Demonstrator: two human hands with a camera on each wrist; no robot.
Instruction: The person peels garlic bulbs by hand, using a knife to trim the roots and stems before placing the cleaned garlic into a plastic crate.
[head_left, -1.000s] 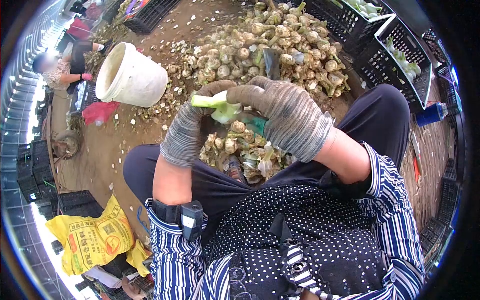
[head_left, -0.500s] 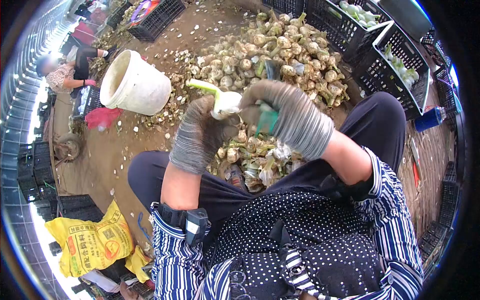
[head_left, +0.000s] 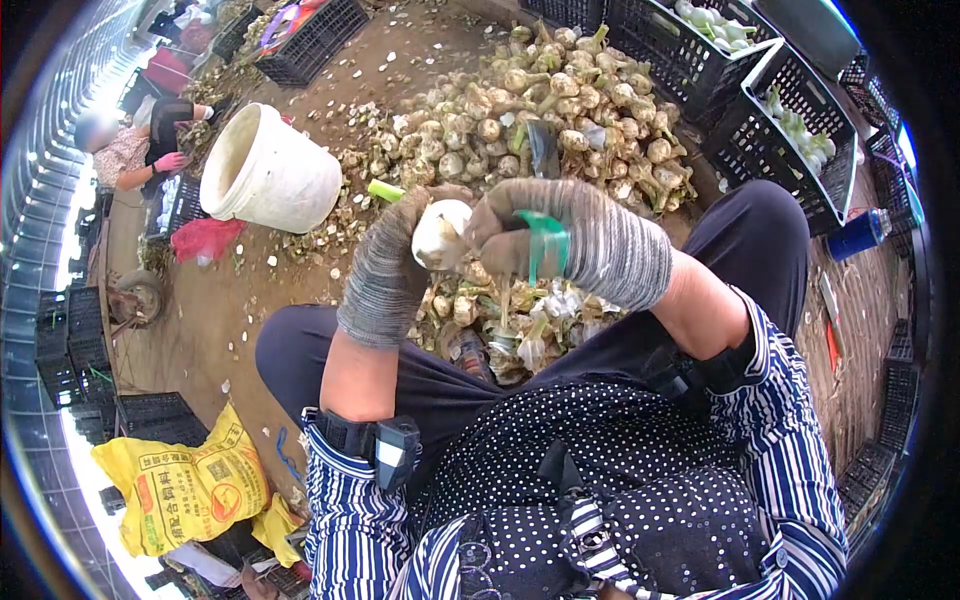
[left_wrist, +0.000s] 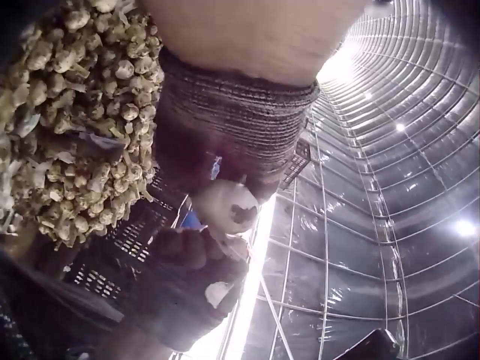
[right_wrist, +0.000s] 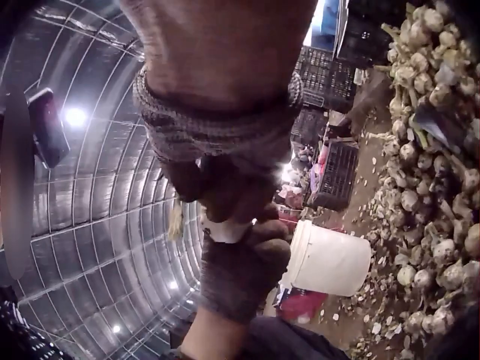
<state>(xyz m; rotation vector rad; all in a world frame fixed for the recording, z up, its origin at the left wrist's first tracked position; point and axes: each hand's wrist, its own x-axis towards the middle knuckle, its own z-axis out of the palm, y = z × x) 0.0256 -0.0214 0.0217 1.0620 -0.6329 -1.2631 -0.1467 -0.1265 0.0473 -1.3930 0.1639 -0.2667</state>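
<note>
My gloved left hand (head_left: 385,270) holds a peeled white garlic bulb (head_left: 441,236), whose cut green stem (head_left: 386,190) sticks out past the fingers. From the right, my gloved right hand (head_left: 600,245) has its fingertips at the bulb's side. A green plastic piece (head_left: 547,246) shows among its curled fingers; its full shape is hidden. In the left wrist view, the pale bulb (left_wrist: 225,207) sits between both hands, with a dark patch on it. The right wrist view shows the bulb mostly covered by the gloves.
A heap of unpeeled garlic (head_left: 560,100) lies ahead, with more bulbs and skins (head_left: 530,320) between the legs. A white bucket (head_left: 285,170) stands ahead left. Black crates (head_left: 800,120) with peeled bulbs are at right. A yellow sack (head_left: 185,490) lies left; another person (head_left: 135,155) sits beyond.
The bulb has turned in my left hand: its stem, earlier across the top, now points away behind the fingers and its round side faces me. The right hand stays close beside it.
</note>
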